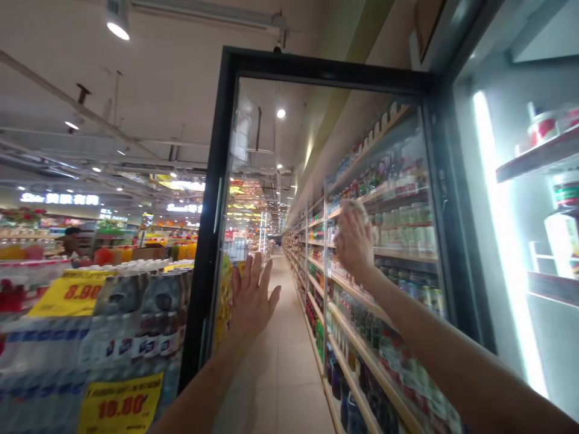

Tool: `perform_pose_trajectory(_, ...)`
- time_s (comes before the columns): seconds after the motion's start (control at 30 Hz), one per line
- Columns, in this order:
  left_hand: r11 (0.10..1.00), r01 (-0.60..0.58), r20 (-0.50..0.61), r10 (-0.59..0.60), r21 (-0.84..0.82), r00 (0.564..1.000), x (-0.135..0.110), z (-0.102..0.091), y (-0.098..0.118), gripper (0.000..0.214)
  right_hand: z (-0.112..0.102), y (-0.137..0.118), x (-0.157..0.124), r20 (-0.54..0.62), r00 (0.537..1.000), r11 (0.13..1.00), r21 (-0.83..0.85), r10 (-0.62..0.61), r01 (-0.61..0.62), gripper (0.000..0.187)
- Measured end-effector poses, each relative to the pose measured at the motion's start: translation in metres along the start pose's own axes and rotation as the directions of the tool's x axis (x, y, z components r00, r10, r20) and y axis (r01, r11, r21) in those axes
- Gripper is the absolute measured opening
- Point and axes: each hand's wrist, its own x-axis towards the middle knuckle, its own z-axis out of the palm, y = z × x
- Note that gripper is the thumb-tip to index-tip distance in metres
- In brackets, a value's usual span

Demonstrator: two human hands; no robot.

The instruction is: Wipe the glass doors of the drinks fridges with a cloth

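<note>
A glass cooler door [330,64] with a black frame stands swung open in front of me. My left hand [253,295] lies against the glass near its left edge, fingers spread and holding nothing. Higher up and to the right, my right hand [356,246] is pressed to the pane. Under its fingertips shows a pale, crumpled cloth [355,208], blurred and mostly covered by the hand. Shelves of bottles [404,223] appear through or on the glass behind that hand; I cannot tell which are reflections.
At the right is the open cooler, with a bright light strip [506,241] and shelves [543,154] of containers. Packs of bottled drinks [136,337] with yellow price signs [122,404] stand at the left. A tiled floor [275,361] shows through the glass. A person [71,241] is far left.
</note>
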Motion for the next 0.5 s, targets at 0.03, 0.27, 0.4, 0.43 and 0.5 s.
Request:
perform_pose_trajectory(0.03, 0.998, 0.029, -0.017, -0.029, -0.051, 0.999, 0.003, -0.002, 0.002, 0.052, 0.002, -0.014, -0.006, 0.021, 0.992, 0.992, 0.043, -0.122, 0.121, 0.051)
perform_pose_trajectory(0.27, 0.687, 0.106, 0.047, -0.104, -0.719, 0.993, 0.082, -0.006, 0.066, 0.046, 0.001, -0.07, -0.022, -0.073, 0.965, 0.903, 0.341, -0.251, 0.261, 0.075)
perform_pose_trajectory(0.4, 0.744, 0.079, 0.039, -0.072, -0.664, 0.997, 0.104, 0.009, 0.101, 0.045, -0.018, -0.018, -0.024, -0.039, 0.952, 0.879, 0.374, -0.303, 0.295, 0.081)
perform_pose_trajectory(0.43, 0.796, 0.054, 0.022, -0.051, -0.603, 0.998, 0.105, 0.012, 0.103, 0.045, -0.021, 0.0, -0.027, -0.008, 0.958, 0.912, 0.303, -0.287, 0.276, 0.077)
perform_pose_trajectory(0.5, 0.892, -0.019, 0.005, 0.023, -0.452, 1.0, 0.106, 0.016, 0.099, 0.043, -0.026, 0.03, -0.034, 0.066, 0.985, 0.982, 0.106, -0.162, 0.154, 0.07)
